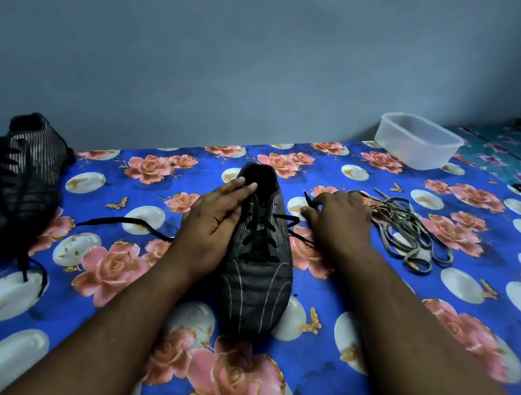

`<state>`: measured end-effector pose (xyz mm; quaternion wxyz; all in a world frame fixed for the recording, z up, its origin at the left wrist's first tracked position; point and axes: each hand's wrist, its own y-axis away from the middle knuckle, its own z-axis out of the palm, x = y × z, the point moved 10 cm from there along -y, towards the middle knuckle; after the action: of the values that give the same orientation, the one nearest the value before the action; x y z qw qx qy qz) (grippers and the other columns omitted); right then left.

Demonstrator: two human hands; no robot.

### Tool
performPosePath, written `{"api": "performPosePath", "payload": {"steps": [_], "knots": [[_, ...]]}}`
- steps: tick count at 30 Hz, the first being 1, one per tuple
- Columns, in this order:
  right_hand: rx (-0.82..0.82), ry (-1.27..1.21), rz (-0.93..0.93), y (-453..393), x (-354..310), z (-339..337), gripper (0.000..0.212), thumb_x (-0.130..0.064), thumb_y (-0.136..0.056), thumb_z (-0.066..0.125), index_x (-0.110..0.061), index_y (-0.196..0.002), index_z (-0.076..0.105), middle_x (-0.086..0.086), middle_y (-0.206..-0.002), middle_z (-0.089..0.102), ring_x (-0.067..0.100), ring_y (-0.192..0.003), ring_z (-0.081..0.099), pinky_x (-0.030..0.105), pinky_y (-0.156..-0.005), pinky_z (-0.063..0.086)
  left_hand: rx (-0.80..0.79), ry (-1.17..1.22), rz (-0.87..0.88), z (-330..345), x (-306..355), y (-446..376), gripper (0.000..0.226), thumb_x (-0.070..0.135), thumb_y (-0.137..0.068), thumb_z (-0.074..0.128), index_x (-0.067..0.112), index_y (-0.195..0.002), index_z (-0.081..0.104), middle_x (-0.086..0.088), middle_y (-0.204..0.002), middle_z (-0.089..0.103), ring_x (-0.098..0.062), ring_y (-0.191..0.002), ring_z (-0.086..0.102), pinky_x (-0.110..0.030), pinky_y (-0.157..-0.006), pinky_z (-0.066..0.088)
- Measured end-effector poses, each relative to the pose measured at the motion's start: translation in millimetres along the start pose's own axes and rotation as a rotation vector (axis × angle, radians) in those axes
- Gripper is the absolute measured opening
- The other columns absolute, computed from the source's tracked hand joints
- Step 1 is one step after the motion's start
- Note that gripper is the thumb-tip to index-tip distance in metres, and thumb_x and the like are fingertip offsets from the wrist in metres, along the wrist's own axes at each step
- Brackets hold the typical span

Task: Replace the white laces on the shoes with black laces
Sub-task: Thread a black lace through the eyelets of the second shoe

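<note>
Across the floral sheet (368,315) we are steadying the black shoe (257,278) with our left hand (217,215), fingers straight, while our right hand (335,215) is pinching the limp black lace (310,201) near its stiff tip (best hold); white laces (406,230) are lying discarded rightward.

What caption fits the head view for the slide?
Left hand steadies the shoe while right hand pinches the black lace.

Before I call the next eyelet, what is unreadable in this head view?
- Right hand fingertips on the black lace: hidden by the hand's back.
- Centre dark striped shoe, left eyelets: covered by left hand.
- Far-left laced dark shoe: cut by the edge.
</note>
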<state>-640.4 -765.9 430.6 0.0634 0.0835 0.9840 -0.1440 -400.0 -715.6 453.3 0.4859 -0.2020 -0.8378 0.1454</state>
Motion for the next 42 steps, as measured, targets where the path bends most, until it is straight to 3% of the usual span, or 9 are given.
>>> {"api": "performPosePath", "payload": {"steps": [5, 8, 12, 18, 22, 26, 30, 37, 42], "knots": [[-0.019, -0.119, 0.005, 2.0, -3.3, -2.4, 0.015, -0.038, -0.089, 0.063, -0.026, -0.093, 0.071, 0.000, -0.099, 0.070, 0.029, -0.110, 0.053, 0.040, -0.087, 0.043, 0.020, -0.079, -0.049, -6.1, 1.8, -3.2, 0.040, 0.013, -0.103, 0.050, 0.029, -0.138, 0.060, 0.007, -0.142, 0.056, -0.018, -0.133, 0.047, -0.050, -0.115, 0.031], [-0.056, -0.502, 0.019, 5.8, -2.8, -12.8, 0.005, -0.026, -0.086, 0.065, -0.024, -0.086, 0.069, -0.006, -0.084, 0.070, 0.017, -0.085, 0.064, 0.031, -0.069, 0.045, 0.002, -0.184, -0.063, -6.2, 3.8, -2.8, 0.044, 0.011, -0.102, 0.052, 0.037, -0.136, 0.061, 0.014, -0.142, 0.053, -0.019, -0.130, 0.045, -0.050, -0.113, 0.030], [-0.020, -0.921, -0.063, 16.6, -19.5, -36.7, 0.023, -0.010, -0.091, 0.058, -0.026, -0.095, 0.075, -0.014, -0.065, 0.067, 0.001, -0.052, 0.051, 0.013, -0.051, 0.038, -0.016, -0.276, -0.056, -6.2, 8.3, -2.7, 0.051, 0.012, -0.101, 0.051, 0.043, -0.141, 0.053, 0.016, -0.146, 0.048, -0.019, -0.131, 0.040, -0.048, -0.112, 0.029], [-0.009, -1.118, -0.253, 37.5, -57.6, -62.1, 0.017, -0.005, -0.096, 0.063, -0.014, -0.098, 0.076, -0.017, -0.073, 0.071, -0.001, -0.068, 0.064, 0.010, -0.066, 0.047, -0.006, -0.346, -0.076, -6.5, 4.7, -1.0, 0.050, 0.016, -0.098, 0.051, 0.047, -0.138, 0.053, 0.014, -0.142, 0.042, -0.013, -0.127, 0.035, -0.036, -0.102, 0.025], [-0.040, -0.990, -0.328, 47.1, -73.3, -55.9, 0.006, -0.024, -0.089, 0.077, -0.027, -0.094, 0.076, -0.002, -0.085, 0.075, 0.030, -0.078, 0.069, 0.046, -0.072, 0.057, 0.027, -0.193, -0.040, -10.6, 3.3, -0.4, 0.036, 0.011, -0.100, 0.052, 0.029, -0.132, 0.057, 0.005, -0.138, 0.046, -0.015, -0.129, 0.043, -0.042, -0.111, 0.033], [0.005, -0.894, -0.396, 51.5, -77.9, -60.3, 0.007, -0.025, -0.087, 0.079, -0.028, -0.091, 0.074, -0.010, -0.085, 0.074, 0.017, -0.075, 0.068, 0.041, -0.069, 0.054, 0.035, -0.044, 0.001, -13.1, 4.6, 1.6, 0.031, 0.007, -0.099, 0.057, 0.021, -0.126, 0.061, 0.002, -0.132, 0.052, -0.016, -0.131, 0.045, -0.046, -0.111, 0.036], [0.101, -0.711, -0.532, 58.8, -88.1, -76.0, 0.003, -0.025, -0.090, 0.073, -0.027, -0.090, 0.070, -0.015, -0.082, 0.067, 0.007, -0.081, 0.061, 0.017, -0.068, 0.044, 0.051, 0.009, 0.025, -15.9, 6.3, 2.0, 0.027, 0.016, -0.095, 0.060, 0.021, -0.122, 0.064, 0.001, -0.129, 0.054, -0.017, -0.131, 0.047, -0.049, -0.109, 0.038], [0.132, -0.535, -0.562, 62.8, -99.2, -80.1, 0.009, -0.028, -0.087, 0.066, -0.020, -0.089, 0.070, -0.005, -0.089, 0.060, 0.021, -0.089, 0.054, 0.040, -0.081, 0.044, 0.035, 0.098, 0.094, -12.3, 13.8, 3.4, 0.026, 0.006, -0.093, 0.067, 0.024, -0.112, 0.066, 0.005, -0.121, 0.057, -0.010, -0.111, 0.056, -0.020, -0.085, 0.044], [0.086, -0.536, -0.541, 61.3, -98.5, -70.6, 0.006, -0.019, -0.088, 0.075, -0.018, -0.094, 0.076, -0.003, -0.095, 0.057, 0.023, -0.098, 0.049, 0.037, -0.085, 0.039, -0.002, 0.141, 0.091, -0.9, 11.1, 3.9, 0.026, 0.012, -0.096, 0.063, 0.025, -0.118, 0.066, 0.017, -0.123, 0.058, -0.011, -0.112, 0.057, -0.023, -0.087, 0.046]]}}
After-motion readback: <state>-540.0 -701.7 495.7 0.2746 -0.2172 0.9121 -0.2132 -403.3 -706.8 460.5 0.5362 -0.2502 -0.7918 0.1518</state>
